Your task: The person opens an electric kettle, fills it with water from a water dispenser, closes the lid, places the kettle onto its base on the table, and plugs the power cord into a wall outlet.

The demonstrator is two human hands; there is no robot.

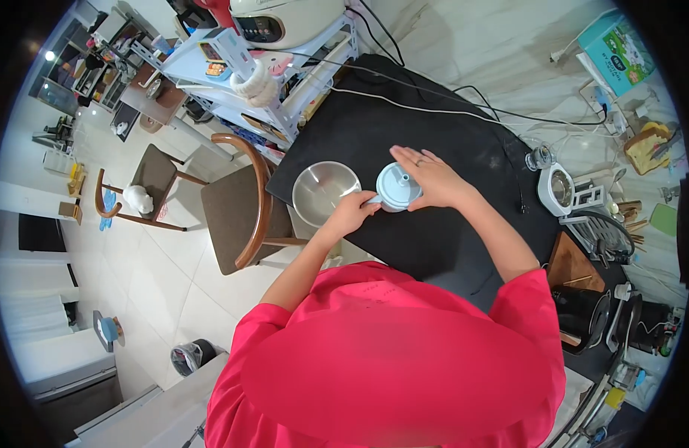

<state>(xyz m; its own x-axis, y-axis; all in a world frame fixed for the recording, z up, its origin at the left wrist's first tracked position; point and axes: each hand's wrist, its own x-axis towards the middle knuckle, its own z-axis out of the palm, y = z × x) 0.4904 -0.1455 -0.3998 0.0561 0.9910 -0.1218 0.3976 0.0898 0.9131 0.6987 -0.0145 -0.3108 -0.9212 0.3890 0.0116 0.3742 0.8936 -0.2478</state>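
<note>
A light blue lidded vessel (395,188) with a side handle and a small knob on its lid sits at the black counter, seen from above. My left hand (349,215) is closed around its handle. Against the vessel's right side lies my right hand (436,181), fingers stretched out and the thumb near the lid's lower edge; its palm is hidden. Just left of the vessel stands a shiny metal bowl (322,193), close to my left wrist.
A wooden chair (240,201) stands left of the black counter (464,246). Behind is a white shelf rack (314,75) with a cooker (288,22) on it. Cables (426,107) cross the counter's back. At right are a small white appliance (556,190) and a dish rack (598,231).
</note>
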